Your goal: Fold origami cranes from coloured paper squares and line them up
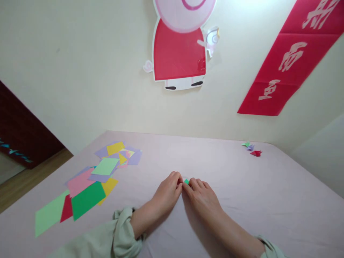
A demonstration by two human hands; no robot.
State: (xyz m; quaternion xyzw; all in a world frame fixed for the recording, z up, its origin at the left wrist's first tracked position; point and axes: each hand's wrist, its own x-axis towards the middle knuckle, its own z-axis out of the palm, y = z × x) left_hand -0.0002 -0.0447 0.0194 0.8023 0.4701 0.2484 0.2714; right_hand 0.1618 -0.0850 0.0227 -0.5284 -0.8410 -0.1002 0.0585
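Note:
My left hand (168, 191) and my right hand (201, 195) rest side by side on the pale pink table (268, 200), fingertips touching. Both hands' fingers are curled and pinched around a small green folded paper (186, 181), of which only a corner shows between them. The rest of that paper is hidden under the fingers. Pale green sleeves are pushed up on both forearms.
Several loose coloured paper squares (88, 179) lie scattered at the left of the table. A few small folded paper pieces (254, 149), green, purple and red, sit at the far right. A cartoon cutout and a red banner hang on the wall behind.

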